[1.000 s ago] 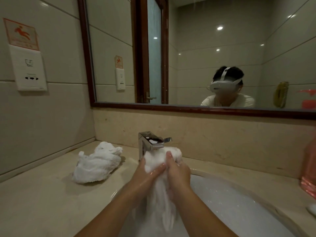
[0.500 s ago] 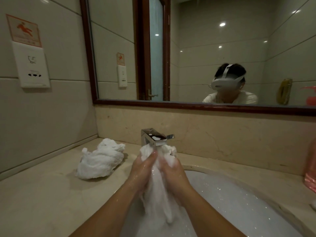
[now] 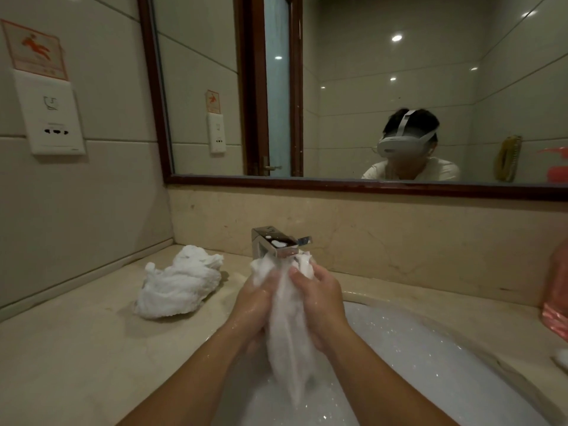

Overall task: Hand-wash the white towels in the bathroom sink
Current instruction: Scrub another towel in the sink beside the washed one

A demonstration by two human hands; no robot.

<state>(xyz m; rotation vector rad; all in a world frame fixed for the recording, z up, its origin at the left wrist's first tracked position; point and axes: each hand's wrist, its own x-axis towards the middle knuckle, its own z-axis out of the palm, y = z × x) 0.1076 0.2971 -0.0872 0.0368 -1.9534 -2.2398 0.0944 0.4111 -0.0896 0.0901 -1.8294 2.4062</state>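
A wet white towel (image 3: 289, 330) hangs bunched between both hands above the sink (image 3: 430, 342), which holds foamy water. My left hand (image 3: 255, 305) grips the towel from the left and my right hand (image 3: 322, 299) grips it from the right, fingers curled into the cloth just under the chrome faucet (image 3: 276, 244). The towel's lower end dangles toward the water. A second white towel (image 3: 181, 284) lies crumpled on the counter left of the faucet.
The beige stone counter (image 3: 76, 358) surrounds the sink. A pink bottle (image 3: 556, 296) stands at the right edge. A wall socket plate (image 3: 50, 118) is on the left wall, and a framed mirror (image 3: 353, 87) runs along the back.
Both hands have shifted slightly along the towel, rubbing it between them, and now sit a little lower under the faucet. The crumpled towel on the counter has not moved.
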